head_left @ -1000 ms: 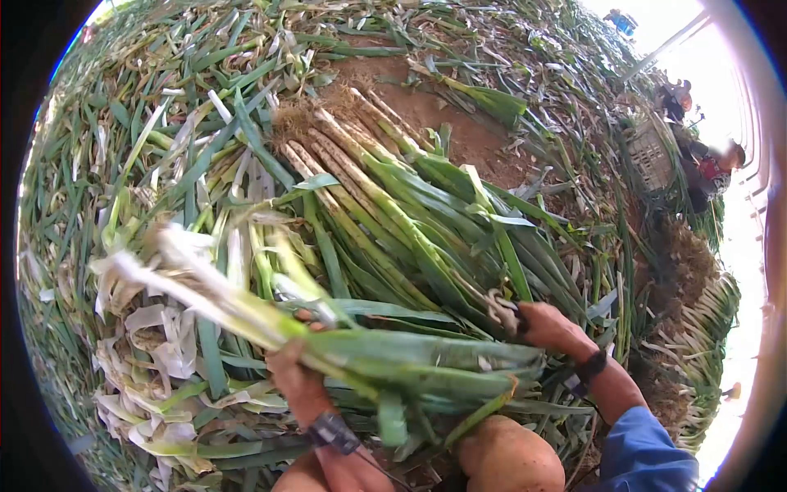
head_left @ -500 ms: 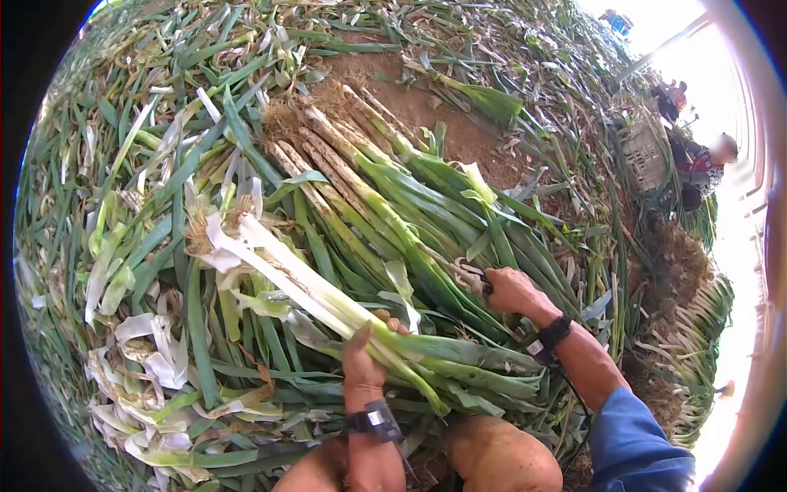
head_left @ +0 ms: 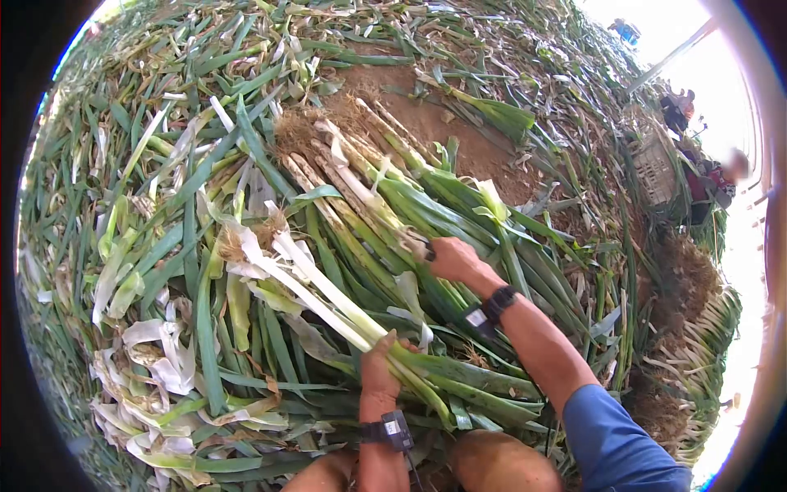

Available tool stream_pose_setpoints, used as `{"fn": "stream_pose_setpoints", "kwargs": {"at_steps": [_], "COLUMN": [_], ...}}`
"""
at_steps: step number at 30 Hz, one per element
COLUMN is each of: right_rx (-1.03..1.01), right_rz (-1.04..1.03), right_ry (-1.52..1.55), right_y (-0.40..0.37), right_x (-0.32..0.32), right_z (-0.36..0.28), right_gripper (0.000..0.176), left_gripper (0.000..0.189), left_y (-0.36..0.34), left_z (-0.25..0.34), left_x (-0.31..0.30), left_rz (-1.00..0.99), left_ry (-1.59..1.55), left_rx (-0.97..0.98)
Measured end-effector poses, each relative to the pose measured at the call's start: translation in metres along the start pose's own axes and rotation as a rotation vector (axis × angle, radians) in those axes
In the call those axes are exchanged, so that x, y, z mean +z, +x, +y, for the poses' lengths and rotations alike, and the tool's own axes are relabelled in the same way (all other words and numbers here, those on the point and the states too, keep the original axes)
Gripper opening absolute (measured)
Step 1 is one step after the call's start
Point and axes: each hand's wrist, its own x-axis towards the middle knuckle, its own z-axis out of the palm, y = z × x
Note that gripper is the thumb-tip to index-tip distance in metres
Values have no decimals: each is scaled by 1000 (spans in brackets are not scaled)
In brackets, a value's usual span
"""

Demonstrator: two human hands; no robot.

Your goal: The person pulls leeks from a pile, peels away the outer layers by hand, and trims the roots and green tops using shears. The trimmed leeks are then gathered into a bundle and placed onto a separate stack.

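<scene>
My left hand (head_left: 380, 375) is closed around a few leeks (head_left: 316, 293) just above their green leaves. Their peeled white shafts point up and left, ending in tan roots, and the leaves trail to the right over my knee. My right hand (head_left: 456, 260) is shut on a small dark-handled tool (head_left: 427, 249); I cannot tell its kind. It is over a pile of unpeeled leeks (head_left: 361, 184), whose soil-stained shafts and roots lie toward the top and whose leaves run down to the right.
Stripped leaves and white peelings (head_left: 156, 353) cover the ground all around. Bare brown soil (head_left: 467, 152) shows beyond the pile. At right are a row of leeks (head_left: 697, 353) with roots facing inward, a pale crate (head_left: 653, 174) and other people (head_left: 707, 184).
My right hand has moved up and left over the unpeeled pile with the tool. The white shafts in my left hand have spread apart, and the hand has shifted slightly right.
</scene>
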Motion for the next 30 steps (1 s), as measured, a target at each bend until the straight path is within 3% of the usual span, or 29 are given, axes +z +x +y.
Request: {"fn": "stream_pose_setpoints", "kwargs": {"at_steps": [3, 6, 9, 14, 16, 19, 21, 30], "right_rx": [-15, -21, -97, -43, -92, -176, -155, -257], "right_rz": [26, 101, 40, -55, 52, 28, -29, -257], "right_ry": [-27, 66, -88, 128, 182, 314, 290, 260], "right_y": [27, -10, -40, -100, -116, -126, -132, -169], "right_x": [18, 21, 43, -24, -26, -10, -12, -13], "right_z": [-22, -33, -28, -44, -41, -43, -53, -43], "right_gripper": [30, 29, 30, 33, 37, 37, 34, 37], "left_gripper": [18, 15, 19, 21, 20, 36, 54, 46], "left_y": [5, 3, 2, -5, -9, -13, -12, -4], "left_z": [-4, -2, -5, -2, -4, -8, -6, -11], "left_x": [-7, -2, 0, 8, 9, 29, 32, 2], "left_rz": [-28, -1, 16, 18, -44, -49, -15, 44], "left_ry": [-55, -55, -24, 109, 92, 81, 34, 156], "left_rx": [-41, -23, 33, 92, 84, 224, 277, 250]}}
